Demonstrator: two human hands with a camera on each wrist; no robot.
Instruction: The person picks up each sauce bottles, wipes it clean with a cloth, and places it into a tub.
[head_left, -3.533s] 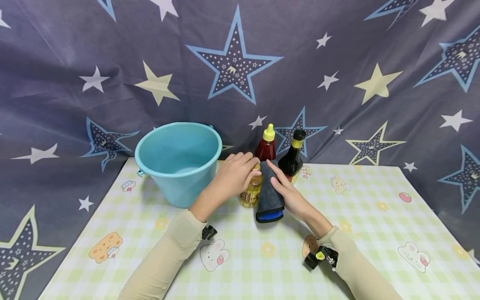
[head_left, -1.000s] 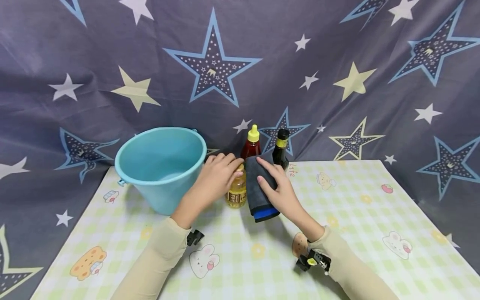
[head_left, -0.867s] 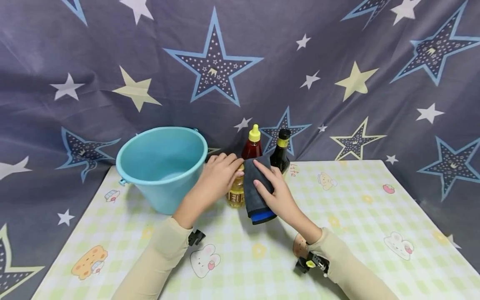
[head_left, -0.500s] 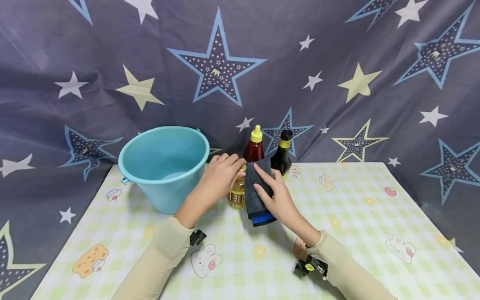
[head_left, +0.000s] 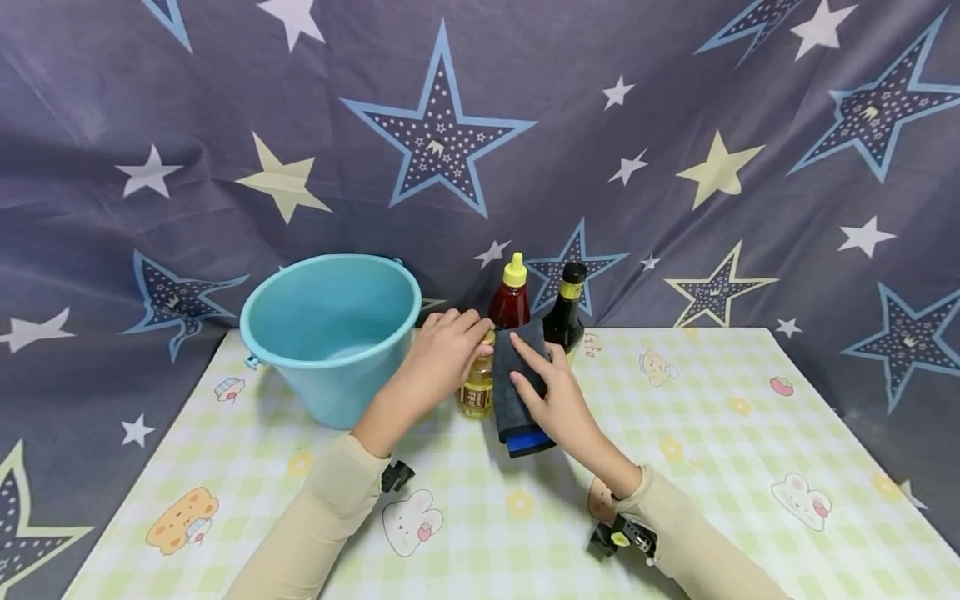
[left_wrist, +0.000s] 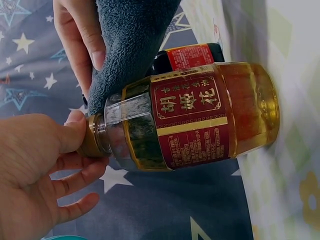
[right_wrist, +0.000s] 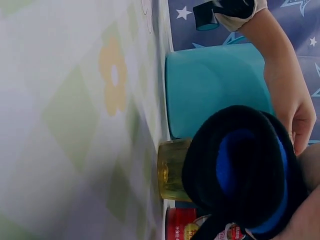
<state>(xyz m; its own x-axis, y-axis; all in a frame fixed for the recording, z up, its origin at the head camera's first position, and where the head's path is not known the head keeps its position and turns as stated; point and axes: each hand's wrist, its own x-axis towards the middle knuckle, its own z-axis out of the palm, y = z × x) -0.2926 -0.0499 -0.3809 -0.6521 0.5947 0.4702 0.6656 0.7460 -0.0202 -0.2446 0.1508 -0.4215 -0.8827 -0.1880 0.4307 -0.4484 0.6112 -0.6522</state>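
A small bottle of golden cooking oil (head_left: 476, 397) with a dark red label stands upright on the table. My left hand (head_left: 435, 354) pinches its gold cap between thumb and fingers; in the left wrist view two lower fingers stay off the cap. My right hand (head_left: 558, 396) grips a folded cloth (head_left: 516, 387), dark grey outside and blue inside, against the bottle's right side. In the left wrist view this towelling cloth (left_wrist: 132, 37) lies along the bottle's shoulder. In the right wrist view the cloth's rolled end (right_wrist: 235, 165) covers most of the bottle.
A light blue bucket (head_left: 337, 383) stands left of the oil bottle. Behind the cloth are a red sauce bottle (head_left: 510, 304) with a yellow nozzle cap and a dark sauce bottle (head_left: 564, 317) with a black cap. A star-patterned curtain (head_left: 465, 242) hangs behind the table.
The cloth in my right hand has shifted a little along the oil bottle's side, in to the bottle and slightly down. My left hand keeps its hold on the cap. The head view has swung slightly.
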